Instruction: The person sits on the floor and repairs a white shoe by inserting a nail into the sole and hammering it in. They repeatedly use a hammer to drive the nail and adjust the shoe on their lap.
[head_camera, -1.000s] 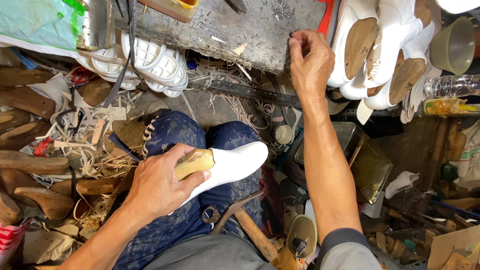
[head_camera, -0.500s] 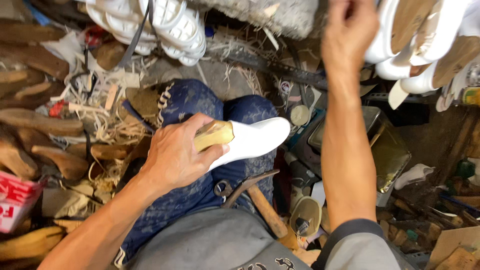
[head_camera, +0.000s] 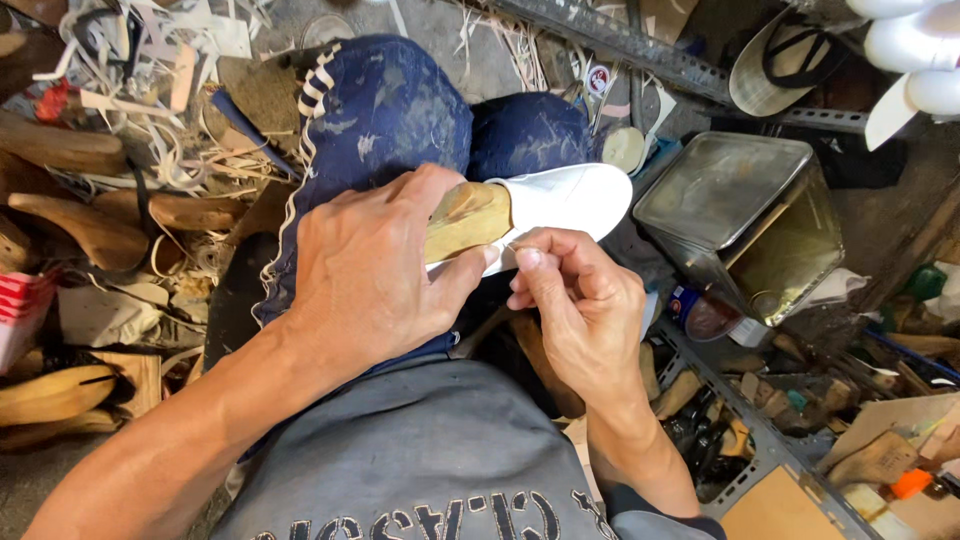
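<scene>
A white shoe upper (head_camera: 570, 200) stretched over a wooden last (head_camera: 468, 218) rests on my knees in dark blue trousers (head_camera: 400, 110). My left hand (head_camera: 375, 270) grips the last and the shoe's rear from above. My right hand (head_camera: 578, 305) is beside it, thumb and forefinger pinched on something very small, perhaps a nail, held against the shoe's edge by the last.
An open square metal tin (head_camera: 745, 215) stands right of my knees. Wooden lasts (head_camera: 70, 225) and offcut strips litter the floor at left. White shoes (head_camera: 915, 65) hang at upper right. Tools and cardboard (head_camera: 775, 510) lie at lower right.
My right hand came down from the bench far above and now pinches something at the shoe's edge. The view has tilted down toward my lap. My left hand kept its grip.
</scene>
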